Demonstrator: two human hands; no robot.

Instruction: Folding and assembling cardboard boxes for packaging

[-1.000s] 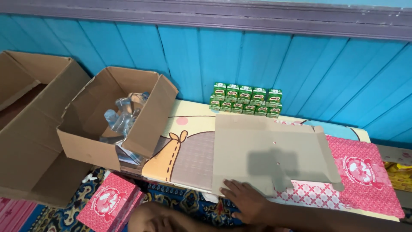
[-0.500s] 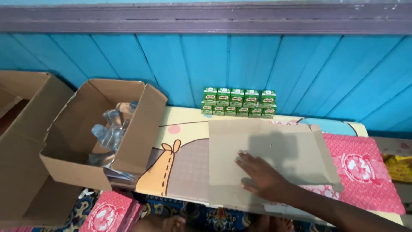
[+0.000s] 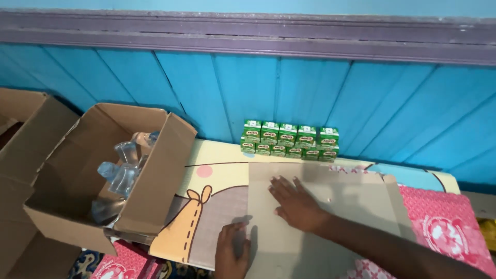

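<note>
A: Where's the flat cardboard sheet (image 3: 320, 217)?

B: Lying flat on the low table (image 3: 217, 155), w/ its far edge just short of the green drink cartons (image 3: 289, 139) stacked along the blue plank wall (image 3: 361, 103).

A: Right hand (image 3: 294, 204)?

B: Spread open, palm down, pressed onto the sheet's upper-left part. Not gripping anything, fingers splayed toward the cartons.

A: Left hand (image 3: 232, 250)?

B: At the sheet's left edge, near corner, fingers resting on the table's cartoon-print surface & touching the sheet's edge. Looks loose, but can't tell if any fingers curl under the edge.

A: What else is round the sheet?

B: Left of it, an open cardboard box (image 3: 103, 181) w/ clear plastic bottles (image 3: 121, 170) inside, overhanging the table's left end. A bigger brown box (image 3: 20, 155) further left. Right of the sheet, a red patterned sheet (image 3: 444, 222), partly under it. Below the open box, a red patterned box (image 3: 126, 263), partly cut off.
</note>
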